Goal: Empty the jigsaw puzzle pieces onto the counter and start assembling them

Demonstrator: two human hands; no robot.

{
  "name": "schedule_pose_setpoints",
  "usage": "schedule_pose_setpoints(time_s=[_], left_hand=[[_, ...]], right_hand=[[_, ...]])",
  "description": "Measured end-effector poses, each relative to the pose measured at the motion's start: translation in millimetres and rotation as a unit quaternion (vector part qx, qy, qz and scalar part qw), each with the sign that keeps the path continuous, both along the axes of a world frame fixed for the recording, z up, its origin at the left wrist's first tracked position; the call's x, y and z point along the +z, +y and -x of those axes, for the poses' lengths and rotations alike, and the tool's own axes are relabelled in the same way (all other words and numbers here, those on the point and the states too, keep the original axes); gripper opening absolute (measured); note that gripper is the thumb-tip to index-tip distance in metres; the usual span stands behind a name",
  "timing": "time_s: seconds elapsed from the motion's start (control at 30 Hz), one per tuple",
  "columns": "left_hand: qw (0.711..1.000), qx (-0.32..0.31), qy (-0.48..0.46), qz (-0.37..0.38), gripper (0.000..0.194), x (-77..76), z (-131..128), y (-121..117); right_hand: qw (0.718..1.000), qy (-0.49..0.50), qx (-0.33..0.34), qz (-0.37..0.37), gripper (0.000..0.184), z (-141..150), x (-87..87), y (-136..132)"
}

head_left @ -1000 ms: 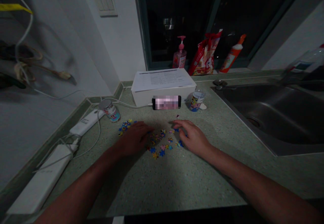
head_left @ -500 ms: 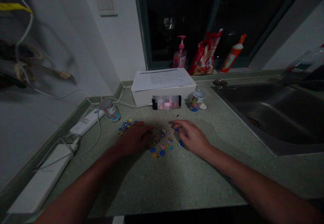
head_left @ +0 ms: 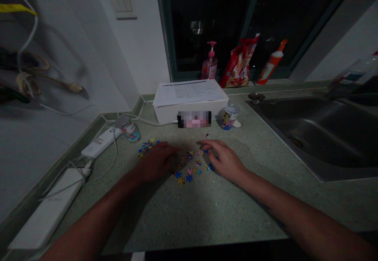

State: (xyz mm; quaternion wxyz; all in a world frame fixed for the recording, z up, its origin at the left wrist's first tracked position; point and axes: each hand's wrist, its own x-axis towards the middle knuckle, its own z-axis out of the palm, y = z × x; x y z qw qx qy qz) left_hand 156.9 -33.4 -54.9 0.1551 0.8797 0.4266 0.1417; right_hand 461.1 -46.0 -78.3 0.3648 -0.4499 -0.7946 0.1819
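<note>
R hand (head_left: pixel 226 159): fingers (head_left: pixel 213 145) loosely curled, thumb & index apart, near blue puzzle pcs (head_left: pixel 189 171); contact unclear. L hand (head_left: pixel 157 161): bent, in shadow, can't tell if apart or holding a pc. Pcs lie loose on speckled counter (head_left: pixel 189 217) btwn hands, more just beside L. Phone (head_left: pixel 194 119) by white box (head_left: pixel 167 114), sink (head_left: pixel 310 121) R, dark window (head_left: pixel 215 13). Hands & pcs same as 0.5 s ago.

A kitchen, judging by the sink (head_left: pixel 307 135) set into a speckled countertop (head_left: pixel 189 217).
</note>
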Motion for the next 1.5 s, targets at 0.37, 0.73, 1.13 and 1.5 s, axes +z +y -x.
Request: schedule_pose_setpoints(time_s=[0.37,0.73,1.13,1.5], left_hand=[[0.989,-0.12,-0.054,0.06,0.053,8.0,-8.5,-10.7],[0.989,-0.12,-0.078,0.039,0.054,-0.9,-6.4,-12.1],[0.988,-0.142,-0.058,0.034,0.044,0.1,-18.8,-18.7],[0.986,-0.149,-0.069,0.018,0.042,2.2,-17.5,-16.5]], right_hand=[[1.0,0.002,0.005,0.003,0.05,-0.4,0.7,0.5],[1.0,0.003,0.005,0.006,0.049,0.7,0.7,0.4],[1.0,0.002,0.001,0.006,0.051,0.9,0.0,1.1],[1.0,-0.001,-0.002,0.007,0.048,0.3,-4.1,2.3]])
